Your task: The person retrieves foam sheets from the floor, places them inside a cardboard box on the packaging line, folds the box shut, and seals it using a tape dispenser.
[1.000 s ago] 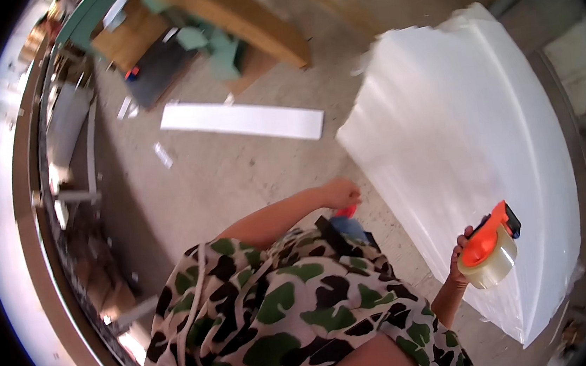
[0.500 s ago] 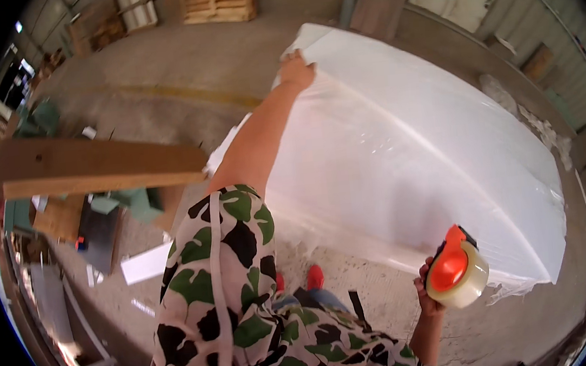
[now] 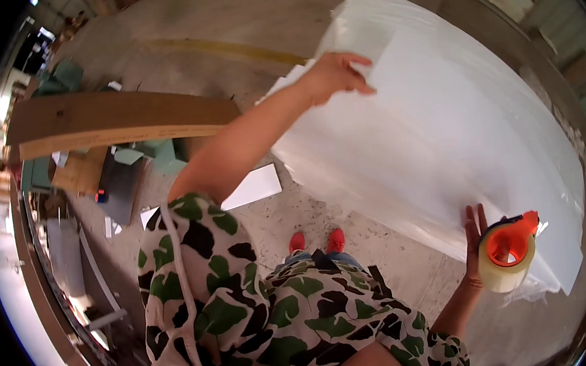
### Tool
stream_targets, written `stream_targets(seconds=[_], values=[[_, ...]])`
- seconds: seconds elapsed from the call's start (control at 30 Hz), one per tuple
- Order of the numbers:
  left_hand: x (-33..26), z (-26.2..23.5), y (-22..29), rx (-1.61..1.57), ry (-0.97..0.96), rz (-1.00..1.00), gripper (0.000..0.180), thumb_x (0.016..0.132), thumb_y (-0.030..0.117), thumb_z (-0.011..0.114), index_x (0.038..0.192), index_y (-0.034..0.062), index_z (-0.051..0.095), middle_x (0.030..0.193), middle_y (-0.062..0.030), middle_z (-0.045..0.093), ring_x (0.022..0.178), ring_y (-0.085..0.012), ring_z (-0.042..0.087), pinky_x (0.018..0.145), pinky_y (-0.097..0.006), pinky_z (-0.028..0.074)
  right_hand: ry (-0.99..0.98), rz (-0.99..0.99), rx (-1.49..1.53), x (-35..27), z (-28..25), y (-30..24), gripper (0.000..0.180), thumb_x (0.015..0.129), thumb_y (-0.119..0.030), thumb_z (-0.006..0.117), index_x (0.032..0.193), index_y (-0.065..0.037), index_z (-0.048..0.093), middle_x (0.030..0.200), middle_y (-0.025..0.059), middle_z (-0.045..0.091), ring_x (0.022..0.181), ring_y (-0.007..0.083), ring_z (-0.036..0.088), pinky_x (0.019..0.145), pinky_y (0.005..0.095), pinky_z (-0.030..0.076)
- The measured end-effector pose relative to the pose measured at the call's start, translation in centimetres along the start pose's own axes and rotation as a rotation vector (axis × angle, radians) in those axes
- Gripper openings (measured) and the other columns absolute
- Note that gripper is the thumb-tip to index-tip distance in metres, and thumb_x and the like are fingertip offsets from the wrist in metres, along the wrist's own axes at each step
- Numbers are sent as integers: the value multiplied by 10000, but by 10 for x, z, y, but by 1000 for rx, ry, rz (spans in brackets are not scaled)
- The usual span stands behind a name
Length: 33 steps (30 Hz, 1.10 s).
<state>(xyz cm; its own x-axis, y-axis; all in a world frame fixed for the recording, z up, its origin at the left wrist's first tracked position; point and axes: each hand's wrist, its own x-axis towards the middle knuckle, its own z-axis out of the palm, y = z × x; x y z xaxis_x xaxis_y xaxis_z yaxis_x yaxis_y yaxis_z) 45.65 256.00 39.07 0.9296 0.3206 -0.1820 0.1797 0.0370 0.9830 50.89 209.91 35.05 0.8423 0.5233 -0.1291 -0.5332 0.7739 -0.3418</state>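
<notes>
A large flat stack (image 3: 435, 120) in white plastic film slants across the right half, its far end at the top. Over its far left part hovers my left hand (image 3: 343, 78), fingers apart, with nothing visible in it; whether a fingertip touches the film I cannot tell. My right hand (image 3: 476, 246) is by the near right corner, holding an orange tape dispenser (image 3: 525, 225) with a thick roll of clear tape (image 3: 505, 277). Two of its fingers stretch up toward the film, while the others are hidden behind the roll. Loose film (image 3: 529, 293) bunches below this corner.
To the left, a long brown cardboard box (image 3: 124, 116) juts out near my left forearm. Beneath and beyond it lie green pieces (image 3: 156, 154) and a dark board (image 3: 123, 189). A white panel (image 3: 254, 187) lies on the concrete floor. My red shoes (image 3: 336, 240) stand beside the stack.
My left hand has come off the stack's far left edge and moved inward over the top, its fingers opening. My right hand has shifted right with the tape dispenser, two fingers now straightened. The view has shifted.
</notes>
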Motion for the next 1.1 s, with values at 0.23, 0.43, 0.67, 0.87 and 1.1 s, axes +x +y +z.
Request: stream_targets(seconds=[0.23, 0.43, 0.67, 0.87, 1.1], values=[[-136, -72, -83, 786, 353, 200, 332, 856, 60, 604, 1182, 4, 580, 1097, -143, 631, 1024, -286, 615, 879, -370, 493, -195, -232, -173, 17, -28, -3, 516, 926, -251, 575, 1388, -95, 406, 1457, 94, 385, 1356, 261, 335, 1134, 569, 212], [-155, -57, -139, 1154, 671, 553, 335, 879, 19, 555, 1213, -4, 540, 1307, -174, 506, 1251, -333, 455, 980, -397, 450, 158, -442, -365, 26, 20, 38, 488, 992, -322, 449, 1419, -112, 342, 1457, 50, 386, 1334, 239, 360, 1143, 548, 190], [-159, -55, -132, 316, 820, 95, 646, 751, 198, 792, 1299, 16, 502, 1302, -118, 524, 1044, -242, 584, 895, -325, 482, -133, -434, -696, 38, -49, 16, 536, 937, -293, 563, 1414, -159, 359, 1417, 51, 416, 1258, 272, 443, 1004, 567, 426], [-173, -70, -130, 315, 628, -48, 795, 659, 180, 801, 1368, 94, 452, 1296, -134, 544, 1076, -258, 582, 912, -343, 484, -87, -432, -695, 39, -59, 12, 549, 934, -283, 564, 1413, -127, 348, 1386, 80, 440, 1218, 276, 475, 953, 536, 482], [-139, -52, -130, 1366, 443, 168, 668, 781, 180, 698, 1369, 30, 418, 1399, -191, 424, 1336, -345, 345, 1074, -391, 362, -18, -612, -1094, 52, -69, 14, 582, 930, -249, 579, 1439, -158, 312, 1448, 54, 374, 1274, 270, 419, 1002, 569, 424]])
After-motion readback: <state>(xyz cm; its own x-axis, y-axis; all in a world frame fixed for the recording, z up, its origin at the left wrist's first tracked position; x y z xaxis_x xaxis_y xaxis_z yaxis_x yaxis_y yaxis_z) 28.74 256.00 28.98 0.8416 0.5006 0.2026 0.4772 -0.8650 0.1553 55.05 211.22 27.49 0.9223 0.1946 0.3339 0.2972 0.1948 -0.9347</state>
